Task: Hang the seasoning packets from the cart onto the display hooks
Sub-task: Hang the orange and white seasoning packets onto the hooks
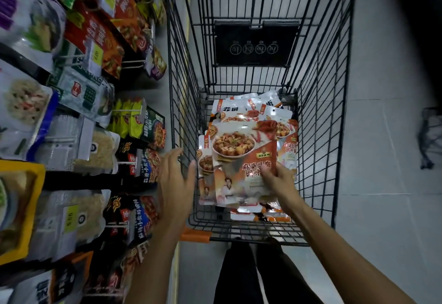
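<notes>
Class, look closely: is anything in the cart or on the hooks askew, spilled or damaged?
Nothing looks spilled or torn. Only the loose packets in the cart lie askew, fanned at differing angles beyond the bunch that the right hand grips.

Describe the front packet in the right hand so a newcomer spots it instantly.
Start at the black wire cart, right of the hanging display. Over its near end the right hand grips a fanned bunch of packets. The front packet is the one: orange-red with a large bowl picture, fully visible while those behind show only edges.
</notes>
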The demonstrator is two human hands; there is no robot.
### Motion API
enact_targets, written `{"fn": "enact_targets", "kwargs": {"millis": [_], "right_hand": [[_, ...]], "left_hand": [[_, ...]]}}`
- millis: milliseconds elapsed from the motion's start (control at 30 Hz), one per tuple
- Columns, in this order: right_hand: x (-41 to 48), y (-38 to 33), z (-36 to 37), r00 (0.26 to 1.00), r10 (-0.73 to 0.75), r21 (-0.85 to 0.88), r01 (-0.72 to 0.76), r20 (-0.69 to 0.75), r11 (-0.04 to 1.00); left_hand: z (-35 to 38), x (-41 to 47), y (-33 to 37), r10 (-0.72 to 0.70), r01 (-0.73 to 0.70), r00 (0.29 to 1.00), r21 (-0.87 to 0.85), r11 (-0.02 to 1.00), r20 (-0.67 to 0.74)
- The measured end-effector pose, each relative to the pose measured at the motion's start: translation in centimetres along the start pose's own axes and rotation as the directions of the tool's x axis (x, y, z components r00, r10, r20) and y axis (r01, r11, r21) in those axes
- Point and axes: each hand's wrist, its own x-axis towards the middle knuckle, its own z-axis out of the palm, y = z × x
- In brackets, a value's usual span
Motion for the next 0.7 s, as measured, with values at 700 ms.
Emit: {"fn": "enact_targets", "kwargs": {"millis": [700], "right_hand": [[15.6,5.9,-5.4,0.874,0.073,-0.349,-0.267,-0.481,0.898]], "left_hand": [[11.0,4.0,-2.6,-0.527,0.725,0.687,-0.426,0.541,0.5]]}}
